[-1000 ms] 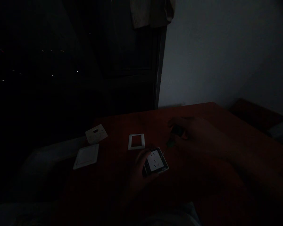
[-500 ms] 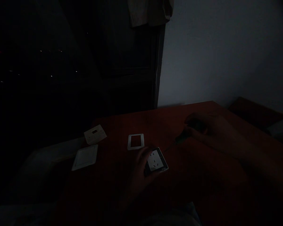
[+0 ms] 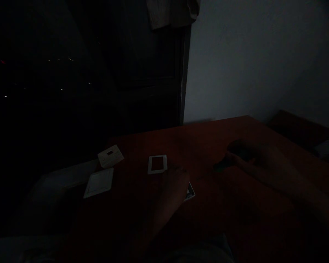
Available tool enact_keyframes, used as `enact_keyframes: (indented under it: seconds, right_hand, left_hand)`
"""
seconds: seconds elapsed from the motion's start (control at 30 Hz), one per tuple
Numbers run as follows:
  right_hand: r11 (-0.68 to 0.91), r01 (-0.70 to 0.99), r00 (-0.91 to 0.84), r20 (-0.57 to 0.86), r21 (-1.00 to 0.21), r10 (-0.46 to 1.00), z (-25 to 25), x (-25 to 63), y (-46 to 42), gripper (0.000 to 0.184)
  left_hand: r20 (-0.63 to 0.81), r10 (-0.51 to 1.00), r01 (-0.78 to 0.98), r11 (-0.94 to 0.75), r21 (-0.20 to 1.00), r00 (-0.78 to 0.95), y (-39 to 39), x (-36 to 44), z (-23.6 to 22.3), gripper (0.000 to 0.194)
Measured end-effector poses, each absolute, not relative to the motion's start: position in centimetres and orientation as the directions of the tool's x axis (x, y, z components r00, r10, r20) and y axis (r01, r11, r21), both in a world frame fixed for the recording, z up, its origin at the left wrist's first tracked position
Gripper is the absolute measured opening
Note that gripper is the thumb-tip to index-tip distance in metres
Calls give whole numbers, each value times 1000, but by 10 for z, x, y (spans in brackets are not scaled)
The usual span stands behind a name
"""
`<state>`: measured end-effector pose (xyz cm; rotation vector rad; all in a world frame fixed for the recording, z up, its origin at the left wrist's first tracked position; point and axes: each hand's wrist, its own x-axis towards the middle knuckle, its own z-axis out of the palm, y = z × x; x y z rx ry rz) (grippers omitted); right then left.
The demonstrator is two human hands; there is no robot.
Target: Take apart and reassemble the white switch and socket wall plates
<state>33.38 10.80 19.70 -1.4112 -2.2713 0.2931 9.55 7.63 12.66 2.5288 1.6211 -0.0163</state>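
Observation:
A white wall socket lies on the red table, mostly covered by my left hand; only its lower right corner shows. The fingers of that hand are curled over the socket's upper edge, and whatever they pinch is hidden. My right hand is wrapped around the green handle of a screwdriver. Its thin dark shaft points left towards the socket and is hard to make out, with the tip apart from the socket. Just beyond my left hand lies a white square frame.
To the left on the table lie a pale plate with a small rectangular hole and a white square panel. A white wall rises behind. Dark glass with points of light fills the left. The scene is very dim.
My left hand has moved from the socket's left side to over its face, now hiding most of it. My right hand has drawn the screwdriver back to the right, away from the socket.

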Motion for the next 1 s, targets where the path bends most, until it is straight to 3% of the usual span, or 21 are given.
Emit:
enact_keyframes:
  seconds: [0.33, 0.73, 0.87, 0.93, 1.0]
  right_hand:
    - [437, 788, -383, 211, -434, 899, 195, 330, 106, 27]
    - [443, 798, -381, 227, -409, 896, 199, 330, 107, 30]
    - [444, 786, -368, 250, -431, 895, 202, 329, 106, 27]
    - [447, 777, -370, 253, -444, 894, 203, 329, 105, 26]
    - [452, 773, -372, 259, -445, 891, 203, 329, 106, 27]
  left_hand:
    - [-140, 906, 917, -395, 64, 400, 86, 109, 129, 15]
    - [-155, 883, 893, -419, 165, 443, 80, 110, 147, 10]
    - [-6, 924, 865, -357, 352, 383, 73, 84, 141, 11]
    - [61, 957, 835, -277, 476, 283, 65, 60, 132, 12]
    - [39, 991, 830, -127, 542, 127, 55, 31, 120, 11]
